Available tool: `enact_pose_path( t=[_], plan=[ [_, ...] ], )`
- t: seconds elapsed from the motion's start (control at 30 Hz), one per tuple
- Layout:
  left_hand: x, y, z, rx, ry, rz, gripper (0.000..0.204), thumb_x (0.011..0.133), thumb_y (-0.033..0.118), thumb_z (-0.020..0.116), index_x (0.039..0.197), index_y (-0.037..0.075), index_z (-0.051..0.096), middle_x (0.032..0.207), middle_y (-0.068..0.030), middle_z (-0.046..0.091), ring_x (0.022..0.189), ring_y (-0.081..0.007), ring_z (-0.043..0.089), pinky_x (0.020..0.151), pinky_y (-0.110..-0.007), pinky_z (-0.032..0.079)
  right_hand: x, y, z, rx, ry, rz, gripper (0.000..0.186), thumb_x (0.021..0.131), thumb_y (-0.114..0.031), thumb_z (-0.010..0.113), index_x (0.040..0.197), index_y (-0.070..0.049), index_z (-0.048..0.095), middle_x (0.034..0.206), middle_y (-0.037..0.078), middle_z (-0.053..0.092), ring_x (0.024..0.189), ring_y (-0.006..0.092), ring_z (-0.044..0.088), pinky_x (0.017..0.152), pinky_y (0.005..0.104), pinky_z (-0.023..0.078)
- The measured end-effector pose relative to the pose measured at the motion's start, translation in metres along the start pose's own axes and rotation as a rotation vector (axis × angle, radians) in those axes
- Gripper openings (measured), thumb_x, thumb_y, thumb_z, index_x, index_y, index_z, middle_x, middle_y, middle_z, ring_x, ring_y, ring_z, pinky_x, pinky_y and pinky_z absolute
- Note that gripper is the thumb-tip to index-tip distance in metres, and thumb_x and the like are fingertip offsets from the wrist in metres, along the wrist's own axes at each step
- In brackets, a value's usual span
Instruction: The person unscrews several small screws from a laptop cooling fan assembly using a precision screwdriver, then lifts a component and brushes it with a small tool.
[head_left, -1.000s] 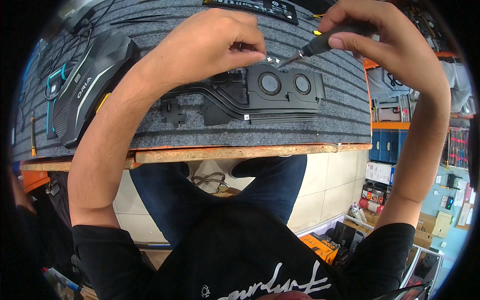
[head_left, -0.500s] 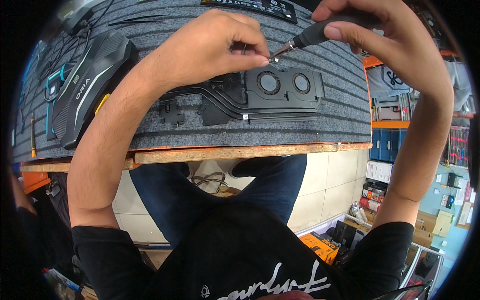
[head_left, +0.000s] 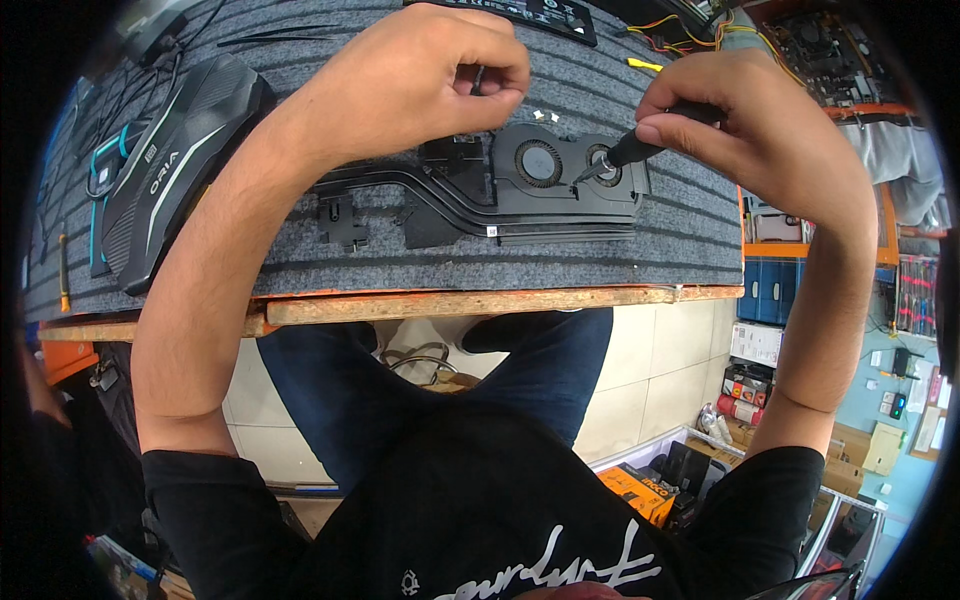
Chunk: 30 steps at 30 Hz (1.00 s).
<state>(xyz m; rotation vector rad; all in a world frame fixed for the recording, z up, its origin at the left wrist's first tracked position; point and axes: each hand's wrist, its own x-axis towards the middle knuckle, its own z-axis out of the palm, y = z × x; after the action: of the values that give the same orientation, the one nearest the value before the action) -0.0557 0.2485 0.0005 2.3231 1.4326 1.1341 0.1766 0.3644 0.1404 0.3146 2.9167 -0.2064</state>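
My right hand (head_left: 715, 120) is closed around a black-handled screwdriver (head_left: 628, 150), held at a slant. Its metal tip comes down at the cooling module (head_left: 500, 215), between the two round fans; whether it touches a screw is too small to tell. This black module, with long heat pipes running left, lies flat on the striped grey mat (head_left: 680, 240). Above the module's left part, my left hand (head_left: 460, 80) hovers with fingers curled and thumb pressed to them; anything inside is hidden. Small white-silver bits (head_left: 546, 117) lie on the mat just beyond the fans.
A large black moulded case (head_left: 180, 180) stands at the left, with cables behind it. Black tweezers (head_left: 275, 38), a flat black battery (head_left: 545, 18) and a yellow strip (head_left: 643, 64) lie farther back. A circuit board (head_left: 830, 45) is at the far right. The wooden table edge (head_left: 470, 305) runs in front.
My right hand has brought the screwdriver down and nearer, from beside my left fingertips to the fan area. My left hand has lifted slightly away, uncovering the small white-silver bits.
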Motion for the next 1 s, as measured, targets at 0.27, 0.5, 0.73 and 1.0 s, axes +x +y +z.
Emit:
enact_pose_path(
  t=[0.27, 0.5, 0.73, 1.0],
  plan=[
    [0.001, -0.001, 0.002, -0.015, 0.014, 0.021, 0.01, 0.095, 0.012, 0.074, 0.097, 0.002, 0.072, 0.086, -0.0031, 0.066, 0.076, -0.0142, 0.06, 0.071, -0.029, 0.051, -0.004, -0.004, 0.002, -0.019, 0.011, 0.029, 0.021, 0.098, -0.018, 0.075, 0.097, 0.003, 0.073, 0.081, 0.012, 0.069, 0.067, 0.018, 0.063, 0.056, 0.0309, 0.045],
    [0.002, -0.001, 0.003, 0.0, 0.023, 0.026, 0.009, 0.095, 0.012, 0.074, 0.097, 0.003, 0.072, 0.087, -0.0031, 0.066, 0.076, -0.0144, 0.061, 0.071, -0.029, 0.051, -0.005, -0.011, 0.001, -0.195, -0.01, -0.013, 0.022, 0.1, -0.02, 0.072, 0.092, 0.001, 0.074, 0.071, 0.01, 0.066, 0.06, 0.0231, 0.061, 0.057, 0.0343, 0.045],
    [0.001, 0.001, 0.0, -0.003, -0.003, -0.005, 0.01, 0.094, 0.011, 0.075, 0.098, 0.003, 0.072, 0.087, -0.0042, 0.066, 0.077, -0.0157, 0.06, 0.072, -0.03, 0.051, 0.0, -0.023, 0.009, -0.15, 0.048, -0.255, 0.013, 0.095, -0.013, 0.074, 0.095, -0.001, 0.069, 0.086, 0.012, 0.068, 0.071, 0.0301, 0.067, 0.066, 0.0409, 0.05],
    [0.001, 0.001, 0.001, -0.039, -0.002, 0.001, 0.012, 0.094, 0.012, 0.075, 0.099, 0.001, 0.072, 0.088, -0.0047, 0.066, 0.078, -0.0164, 0.061, 0.073, -0.031, 0.052, -0.008, -0.009, 0.007, -0.098, 0.031, -0.244, 0.021, 0.095, -0.005, 0.071, 0.114, -0.002, 0.063, 0.107, 0.014, 0.066, 0.082, 0.0298, 0.069, 0.071, 0.0413, 0.052]
  ],
)
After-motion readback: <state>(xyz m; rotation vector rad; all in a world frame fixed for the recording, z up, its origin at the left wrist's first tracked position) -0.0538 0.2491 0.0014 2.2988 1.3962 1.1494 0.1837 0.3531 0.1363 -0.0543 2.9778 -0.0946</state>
